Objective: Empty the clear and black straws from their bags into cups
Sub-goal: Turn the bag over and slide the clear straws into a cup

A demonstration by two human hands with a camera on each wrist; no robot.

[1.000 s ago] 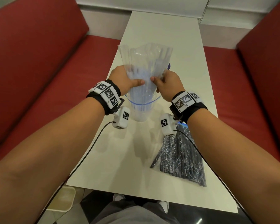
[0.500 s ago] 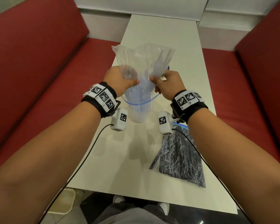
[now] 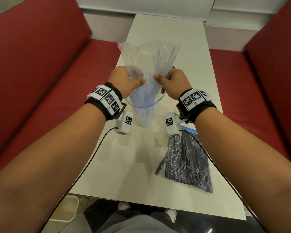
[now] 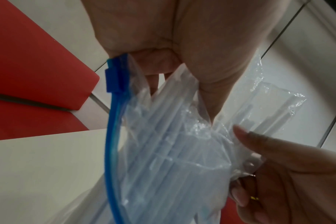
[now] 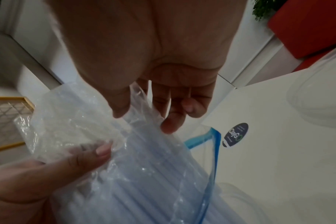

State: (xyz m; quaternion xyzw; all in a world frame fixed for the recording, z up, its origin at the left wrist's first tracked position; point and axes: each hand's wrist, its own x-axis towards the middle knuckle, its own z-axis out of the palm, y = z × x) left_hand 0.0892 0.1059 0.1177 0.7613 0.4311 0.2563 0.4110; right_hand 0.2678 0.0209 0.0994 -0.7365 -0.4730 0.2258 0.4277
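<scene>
I hold a clear zip bag [image 3: 149,59] upside down over a clear cup [image 3: 144,119] on the white table [image 3: 166,36]. My left hand [image 3: 126,81] and right hand [image 3: 172,81] pinch the bag's middle from either side. The bag's blue-edged mouth [image 3: 145,104] hangs open around the cup's top, and clear straws [image 3: 141,101] slope down through it into the cup. The left wrist view shows the blue zip edge [image 4: 110,136] and the straws [image 4: 163,151]. A bag of black straws [image 3: 186,162] lies flat on the table below my right wrist.
A second clear cup [image 5: 320,103] stands on the table to the right in the right wrist view, beside a dark round sticker [image 5: 235,134]. Red bench seats [image 3: 49,84] flank the narrow table on both sides. Wrist camera cables [image 3: 91,157] trail over the near edge.
Both hands have lifted the bag a little higher over the cup, and the bag's upper part looks emptier as the straws slide downward.
</scene>
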